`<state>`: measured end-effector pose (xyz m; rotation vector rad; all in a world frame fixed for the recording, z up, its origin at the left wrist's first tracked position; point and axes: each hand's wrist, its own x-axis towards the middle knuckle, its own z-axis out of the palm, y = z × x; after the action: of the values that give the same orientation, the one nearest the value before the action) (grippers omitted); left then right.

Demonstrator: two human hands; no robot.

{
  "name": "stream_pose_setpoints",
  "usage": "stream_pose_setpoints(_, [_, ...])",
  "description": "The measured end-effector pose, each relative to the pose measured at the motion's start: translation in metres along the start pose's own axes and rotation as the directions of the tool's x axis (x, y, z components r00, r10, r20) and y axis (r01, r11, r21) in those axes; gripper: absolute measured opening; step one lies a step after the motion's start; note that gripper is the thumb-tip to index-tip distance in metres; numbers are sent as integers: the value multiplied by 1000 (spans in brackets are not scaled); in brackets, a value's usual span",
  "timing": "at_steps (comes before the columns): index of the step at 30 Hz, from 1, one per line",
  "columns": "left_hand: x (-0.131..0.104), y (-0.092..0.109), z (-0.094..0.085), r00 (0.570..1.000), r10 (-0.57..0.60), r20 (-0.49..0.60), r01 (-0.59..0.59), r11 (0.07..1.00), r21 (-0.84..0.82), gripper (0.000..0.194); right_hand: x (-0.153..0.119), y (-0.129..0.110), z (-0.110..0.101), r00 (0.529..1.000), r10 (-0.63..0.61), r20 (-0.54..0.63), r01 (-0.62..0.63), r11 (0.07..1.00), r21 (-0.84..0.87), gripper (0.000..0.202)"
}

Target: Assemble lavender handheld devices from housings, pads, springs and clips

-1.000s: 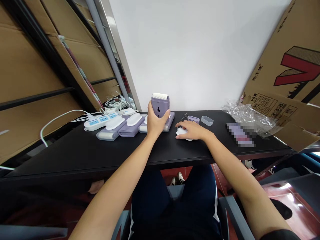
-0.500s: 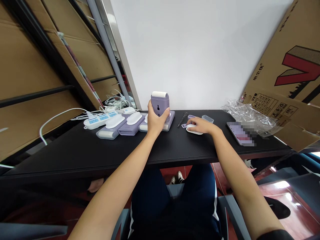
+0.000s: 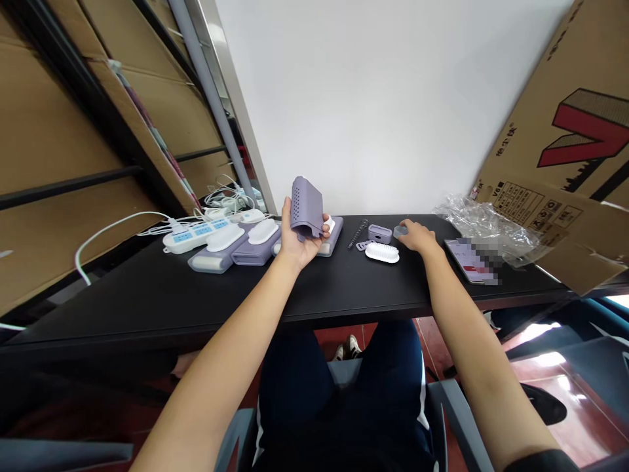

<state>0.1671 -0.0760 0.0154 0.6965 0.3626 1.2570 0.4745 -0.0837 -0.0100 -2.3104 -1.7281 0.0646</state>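
My left hand [image 3: 296,246] grips a purple plastic housing [image 3: 307,204], tilted, with its open underside facing me and rows of small holes along one side. My right hand [image 3: 417,236] has its fingers around a small translucent plastic cover [image 3: 400,231] on the table. Just left of it lie a white bristle brush head [image 3: 382,253], bristles up, and a hollow purple oval piece [image 3: 380,234]. A flat purple slotted piece [image 3: 364,245] and a dark coil spring [image 3: 358,234] sit beside them.
Several purple units with white brush heads, such as this one [image 3: 257,242], line the black table [image 3: 314,288] at left, near a white power strip [image 3: 199,235] with cables. A phone [image 3: 470,261], crumpled clear plastic [image 3: 496,229] and a large cardboard box [image 3: 560,164] are at right.
My left hand has turned the purple housing over so its open underside shows. My right hand has moved right, off the brush head, to the translucent cover.
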Motion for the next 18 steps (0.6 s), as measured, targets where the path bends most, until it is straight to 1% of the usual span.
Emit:
stream_pose_setpoints(2, [3, -1, -1, 1000, -4, -21, 4, 1000, -9, 64, 1, 0, 1, 1000, -11, 26, 10, 1000, 7, 53])
stream_pose_setpoints(3, [5, -2, -2, 999, 1, -43, -1, 1000, -9, 62, 1, -1, 1, 1000, -10, 18, 10, 1000, 12, 52])
stream_pose_setpoints(5, [9, -3, -4, 995, 17, -97, -17, 1000, 5, 56, -1, -4, -1, 998, -22, -56, 24, 999, 37, 48])
stream_pose_setpoints(6, [11, -4, -5, 992, 34, -125, -32, 999, 13, 51, -2, -5, -3, 993, -47, -107, 54, 996, 67, 43])
stream_pose_setpoints(7, [12, -4, -5, 987, 57, -149, -55, 998, 19, 44, -4, -7, -5, 985, -93, -143, 110, 988, 112, 39])
stream_pose_setpoints(8, [13, -4, -6, 983, 80, -165, -77, 997, 23, 36, -7, -9, -8, 975, -162, -149, 187, 968, 165, 36])
stream_pose_setpoints(9, [14, -5, -6, 979, 101, -176, -97, 995, 27, 29, -10, -11, -10, 961, -252, -110, 271, 936, 223, 36])
stream_pose_setpoints(10, [14, -5, -6, 976, 117, -184, -114, 993, 29, 24, -13, -14, -11, 936, -350, -27, 343, 897, 280, 37])
stream_pose_setpoints(11, [14, -5, -7, 974, 128, -189, -124, 992, 32, 23, -16, -16, -12, 898, -434, 76, 392, 865, 313, 40])
stream_pose_setpoints(12, [14, -6, -7, 973, 131, -190, -126, 991, 38, 23, -19, -19, -11, 864, -474, 170, 409, 857, 312, 41])
stream_pose_setpoints(13, [14, -7, -7, 973, 133, -191, -126, 991, 49, 24, -21, -22, -10, 848, -477, 232, 411, 867, 281, 43])
stream_pose_setpoints(14, [15, -7, -8, 972, 136, -193, -126, 990, 65, 25, -23, -25, -7, 846, -464, 261, 411, 881, 233, 43])
stream_pose_setpoints(15, [15, -8, -8, 970, 144, -195, -129, 988, 87, 27, -25, -28, -5, 853, -450, 263, 413, 892, 184, 44])
stream_pose_setpoints(18, [18, -13, -12, 970, 175, -169, -145, 974, 176, 37, -28, -35, 1, 866, -454, 212, 444, 891, 96, 35])
